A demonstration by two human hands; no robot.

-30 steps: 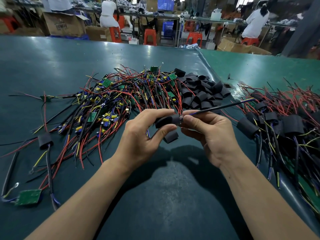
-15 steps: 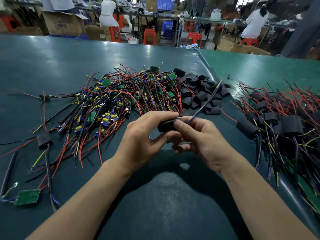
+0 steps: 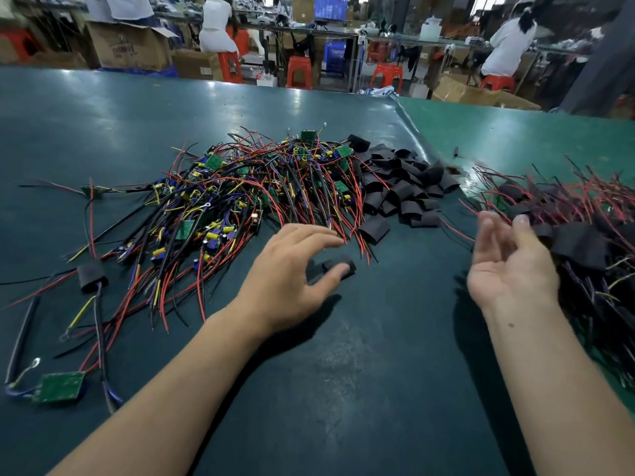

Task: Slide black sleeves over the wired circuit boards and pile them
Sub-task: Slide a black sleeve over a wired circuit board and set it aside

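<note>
Green bench (image 3: 103,125), wire tangle (image 3: 247,190), perhaps sleeves (image 3: 405,187).

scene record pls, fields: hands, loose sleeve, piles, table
left hand: open, palm down, thumb beside the loose sleeve
right hand: open, palm up, empty, by the finished pile
loose sleeve: lying on the table near the left thumb
unsleeved boards pile: centre-left
empty sleeves pile: centre
finished pile: right
table: dark green mat

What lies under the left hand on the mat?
Under the left hand lies one black sleeve, beside the thumb, on the green mat. Red wire ends reach near the fingertips. The palm hides whatever else is beneath; contact is unclear.
</note>
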